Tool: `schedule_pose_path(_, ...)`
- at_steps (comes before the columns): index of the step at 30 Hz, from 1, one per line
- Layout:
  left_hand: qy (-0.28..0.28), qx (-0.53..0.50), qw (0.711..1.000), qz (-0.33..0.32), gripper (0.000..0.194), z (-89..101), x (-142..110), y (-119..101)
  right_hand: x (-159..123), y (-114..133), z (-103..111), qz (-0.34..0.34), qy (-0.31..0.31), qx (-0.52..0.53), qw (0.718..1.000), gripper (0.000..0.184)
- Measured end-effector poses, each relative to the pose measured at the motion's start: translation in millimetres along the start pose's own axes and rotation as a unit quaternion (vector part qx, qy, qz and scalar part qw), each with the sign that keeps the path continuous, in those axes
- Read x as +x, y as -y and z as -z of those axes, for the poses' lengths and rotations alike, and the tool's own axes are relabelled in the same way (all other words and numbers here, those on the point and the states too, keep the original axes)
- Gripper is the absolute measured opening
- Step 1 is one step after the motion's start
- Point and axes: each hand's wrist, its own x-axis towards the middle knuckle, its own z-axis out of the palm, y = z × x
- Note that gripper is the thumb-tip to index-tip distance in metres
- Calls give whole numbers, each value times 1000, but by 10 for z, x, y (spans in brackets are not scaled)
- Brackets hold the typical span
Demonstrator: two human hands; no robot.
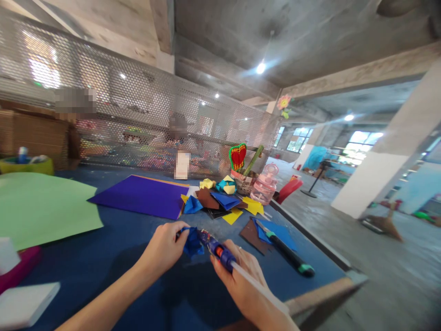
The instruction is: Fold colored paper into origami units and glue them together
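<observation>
My left hand (171, 240) pinches a small folded blue paper piece (194, 242) above the dark blue tabletop. In my right hand (243, 271) is a purple glue gun (220, 252), its nozzle end pointing left at the blue paper; whether the tip touches it I cannot tell. A white glue stick (255, 286) runs out of the gun's back end. Right of that hand lies a black and green utility knife (287, 250), across a blue paper sheet (280, 233) and a brown piece of paper (254, 235).
Behind my hands lie a pile of coloured paper scraps (225, 202), a purple sheet (144, 196) and a light green sheet (44, 207). A pink water bottle (263, 187) and a basket (244, 182) stand near the right edge. A perforated metal screen (138, 115) rises along the back.
</observation>
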Motion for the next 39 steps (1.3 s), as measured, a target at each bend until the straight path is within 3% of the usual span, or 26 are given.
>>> schedule_pose_path(6, -6, -5, 1000, -1, 31, 11, 10, -8, 14, -110, 132, -64, 13, 54, 996, 24)
schedule_pose_path(11, -12, 2, 1000, 7, 34, 6, 21, 22, 124, -658, 254, -187, -38, 126, 973, 37)
schedule_pose_path(15, -15, 18, 1000, 15, 35, 4, 19, 33, 153, -1128, 233, -334, -33, 219, 916, 50)
schedule_pose_path(17, -13, 15, 1000, 13, 35, 6, 21, 34, 128, -1258, 195, -359, -29, 221, 906, 52)
schedule_pose_path(29, -3, 21, 1000, 18, 34, 5, 32, 32, -45, -1357, 61, -275, -27, 72, 958, 35)
schedule_pose_path(34, -6, 15, 1000, 19, 34, 8, 31, 34, -205, -1206, 124, -241, -43, -15, 970, 33)
schedule_pose_path(39, 2, 9, 1000, 17, 36, -5, 30, 66, -417, -869, 266, -240, -127, -146, 951, 41)
